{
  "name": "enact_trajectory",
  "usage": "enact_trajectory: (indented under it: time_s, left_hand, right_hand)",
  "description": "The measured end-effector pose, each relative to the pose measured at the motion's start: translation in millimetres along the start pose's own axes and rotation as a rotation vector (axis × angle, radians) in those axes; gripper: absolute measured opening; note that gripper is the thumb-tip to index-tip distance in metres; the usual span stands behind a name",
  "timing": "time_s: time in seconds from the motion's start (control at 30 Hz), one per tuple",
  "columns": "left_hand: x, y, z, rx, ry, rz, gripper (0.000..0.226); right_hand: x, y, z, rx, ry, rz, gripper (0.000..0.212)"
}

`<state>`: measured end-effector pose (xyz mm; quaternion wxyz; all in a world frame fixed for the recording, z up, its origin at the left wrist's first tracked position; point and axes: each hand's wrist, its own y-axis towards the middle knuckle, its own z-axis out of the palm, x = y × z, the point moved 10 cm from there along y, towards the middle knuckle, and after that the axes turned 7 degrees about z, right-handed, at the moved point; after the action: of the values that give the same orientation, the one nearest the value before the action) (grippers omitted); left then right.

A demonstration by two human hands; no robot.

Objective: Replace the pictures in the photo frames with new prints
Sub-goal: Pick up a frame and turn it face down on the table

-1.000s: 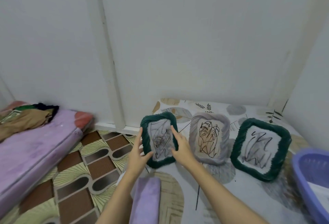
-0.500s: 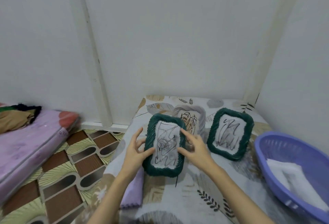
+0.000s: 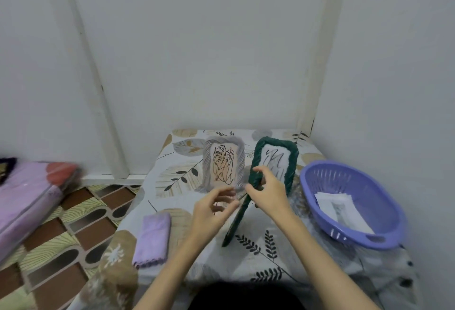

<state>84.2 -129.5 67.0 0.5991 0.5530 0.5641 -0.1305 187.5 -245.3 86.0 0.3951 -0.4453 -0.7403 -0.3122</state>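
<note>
I hold a dark green woven photo frame on edge above the table, so only its thin side shows. My right hand grips its upper part. The fingertips of my left hand press against its left face. Behind them a grey woven frame with a leaf sketch stands upright. A second green frame with a scribble drawing stands to its right, partly hidden by my right hand. White prints lie in a purple basket.
The table has a leaf-patterned cover and sits in a corner between white walls. A folded purple cloth lies at its front left. On the left are a patterned floor mat and a purple mattress.
I lifted the green frame from its place at the left, brought it toward me and turned it edge-on. The view swung right, so the basket is now fully visible.
</note>
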Motion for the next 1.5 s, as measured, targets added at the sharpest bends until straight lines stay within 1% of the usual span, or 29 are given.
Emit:
enact_trajectory:
  time_s: [0.07,0.13,0.2,0.23,0.3,0.33,0.4,0.47,0.53,0.63,0.73,0.83,1.03,1.17,1.5]
  left_hand:
    - [-8,8,-15,-0.108,-0.043,0.006,0.022]
    - [-5,16,-24,-0.164,-0.038,-0.012,0.026]
    - [8,20,-22,-0.128,0.035,-0.078,0.031]
    - [21,18,-17,-0.087,0.048,-0.146,0.040]
    - [49,9,-6,-0.027,-0.039,-0.326,0.061]
    - [60,4,-1,-0.020,-0.115,-0.397,0.066]
    - [69,-1,5,-0.034,-0.215,-0.443,0.063]
    - [67,0,5,-0.044,-0.226,-0.403,0.054]
    - [66,5,3,-0.066,-0.200,-0.356,0.048]
    - [64,12,-2,-0.069,-0.108,-0.269,0.045]
    - [64,19,-6,-0.061,0.001,-0.201,0.043]
    - [66,27,-6,-0.031,0.085,-0.158,0.042]
    - [81,36,-6,-0.019,0.136,-0.131,0.035]
    - [97,39,-4,-0.012,0.141,-0.158,0.030]
    - [128,44,-4,-0.108,0.187,-0.230,0.021]
  right_hand:
    - [-8,-2,-6,0.049,0.080,0.019,0.039]
    - [-12,-5,-11,0.095,0.091,0.004,0.046]
    - [-15,-7,-12,0.174,0.155,-0.005,0.051]
    - [-16,-9,-11,0.220,0.195,-0.003,0.052]
    - [-23,-10,-9,0.285,0.238,0.002,0.055]
    - [-28,-9,-6,0.305,0.235,0.009,0.057]
    - [-39,-6,0,0.312,0.215,0.027,0.063]
    - [-48,-2,4,0.279,0.202,0.028,0.066]
    - [-55,3,4,0.222,0.185,0.015,0.060]
    - [-63,9,5,0.161,0.142,0.009,0.050]
    - [-64,15,1,0.094,0.161,0.004,0.045]
    - [-59,20,6,0.098,0.140,-0.034,0.043]
    - [-66,34,13,0.092,0.112,-0.039,0.036]
    - [-77,46,19,0.074,0.115,-0.016,0.032]
    - [-99,70,34,0.028,0.180,0.060,0.018]
